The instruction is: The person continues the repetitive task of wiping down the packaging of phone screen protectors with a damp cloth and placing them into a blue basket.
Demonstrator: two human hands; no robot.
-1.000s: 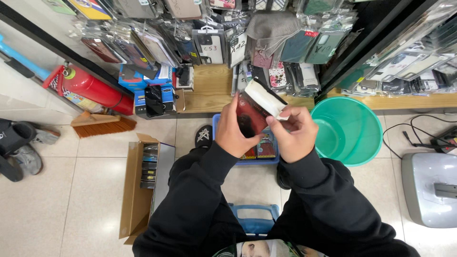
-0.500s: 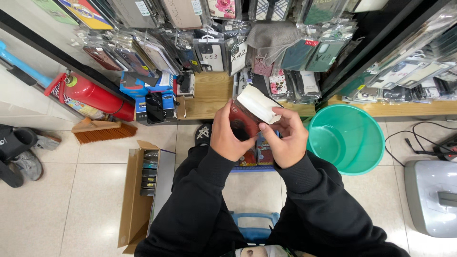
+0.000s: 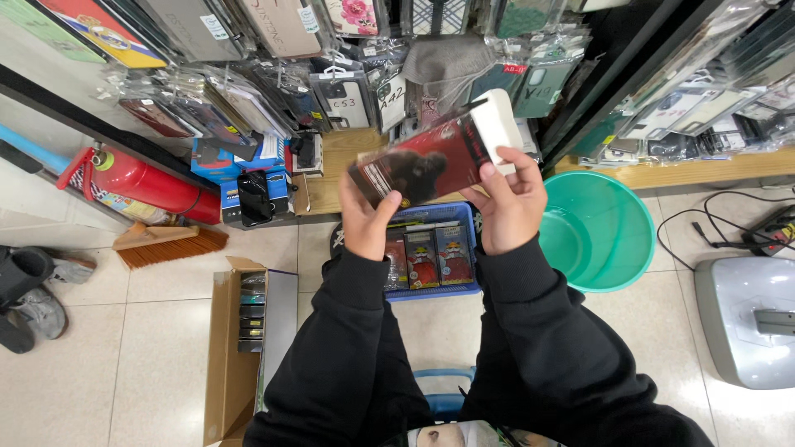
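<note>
A flat box (image 3: 431, 157) shows a dark red and black printed face with a white end. Below it, a blue basket (image 3: 464, 217) holds packs (image 3: 426, 255) printed in red, black and yellow. Both sleeves (image 3: 348, 348) are black. A bucket (image 3: 600, 232) is teal green, a fire extinguisher (image 3: 145, 182) bright red, a broom (image 3: 166, 244) orange-bristled. A carton (image 3: 228, 356) is plain brown cardboard; the floor (image 3: 99, 372) is cream tile with grey joints.
</note>
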